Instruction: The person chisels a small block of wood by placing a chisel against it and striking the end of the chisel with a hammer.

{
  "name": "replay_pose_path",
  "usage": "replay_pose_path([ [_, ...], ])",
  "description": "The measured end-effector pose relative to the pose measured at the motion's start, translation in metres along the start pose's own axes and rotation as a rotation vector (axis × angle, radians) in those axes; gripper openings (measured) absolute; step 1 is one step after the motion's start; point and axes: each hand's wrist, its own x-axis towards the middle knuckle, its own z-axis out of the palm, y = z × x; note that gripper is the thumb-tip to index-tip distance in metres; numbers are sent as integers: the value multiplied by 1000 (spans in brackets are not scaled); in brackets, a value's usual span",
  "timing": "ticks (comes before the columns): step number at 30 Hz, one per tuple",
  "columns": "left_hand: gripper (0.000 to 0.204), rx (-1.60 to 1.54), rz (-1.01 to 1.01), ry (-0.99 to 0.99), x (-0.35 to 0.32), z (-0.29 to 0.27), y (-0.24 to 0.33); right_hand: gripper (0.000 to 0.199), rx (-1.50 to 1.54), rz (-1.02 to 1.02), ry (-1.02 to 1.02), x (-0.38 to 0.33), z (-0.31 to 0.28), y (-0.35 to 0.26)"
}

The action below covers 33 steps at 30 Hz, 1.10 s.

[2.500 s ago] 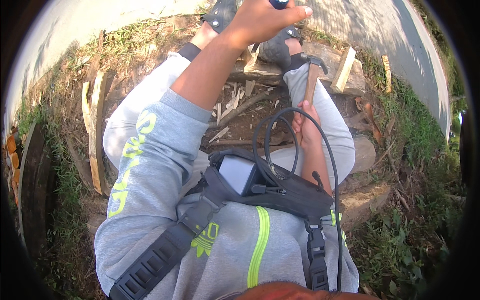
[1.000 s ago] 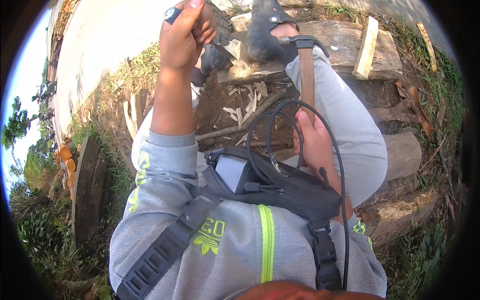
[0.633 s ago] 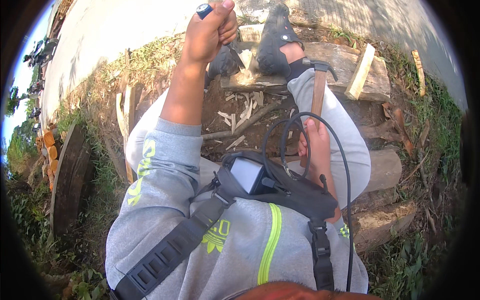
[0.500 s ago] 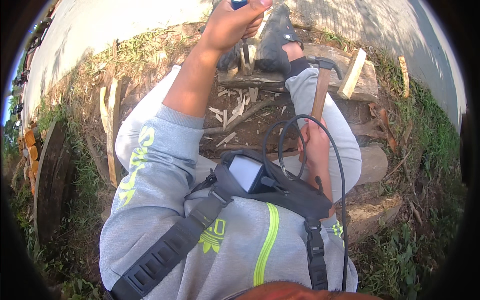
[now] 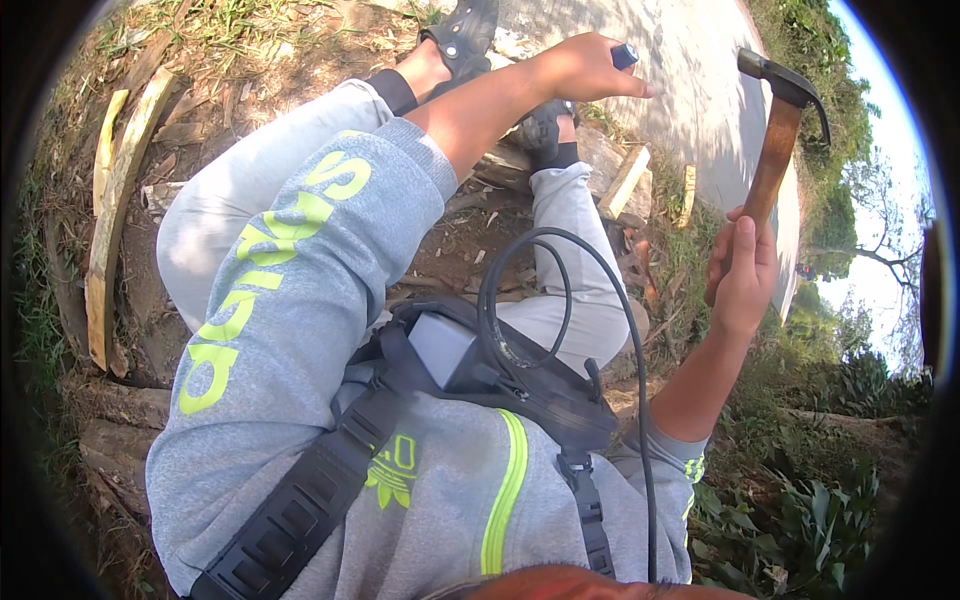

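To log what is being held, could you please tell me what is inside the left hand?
A blue handle shows its end, poking from the left hand. The rest is covered by the hand, so its full shape cannot be seen.

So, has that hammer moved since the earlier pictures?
Yes, rightward: the hammer was left of the pale stick on the log; now it is right of it.

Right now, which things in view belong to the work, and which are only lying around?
In use, it seems:
hammer in the right hand
blue-ended handle in the left hand

Apparently just lying about:
long wood strip at far left
shorter strip beside it
pale wood piece
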Motion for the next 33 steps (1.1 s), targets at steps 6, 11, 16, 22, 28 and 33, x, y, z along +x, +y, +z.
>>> replay_pose_path([
  [6,48,3,20,-80,-3,3,1,36,-454,-73,-96,18,-5,9],
  [11,36,41,30,-107,-2,11,6,33,-295,-69,-15,6,4,4],
  [16,36,104,65,-78,7,18,-5,41,-134,92,-90,15,-11,2],
  [22,34,91,91,-56,-4,-4,19,38,-300,10,-105,8,-7,22],
  [28,31,33,174,3,-23,-8,24,38,-545,-66,-140,4,10,17],
  [33,29,-67,115,-42,-31,-5,29,41,-132,45,-78,-9,12,18],
])
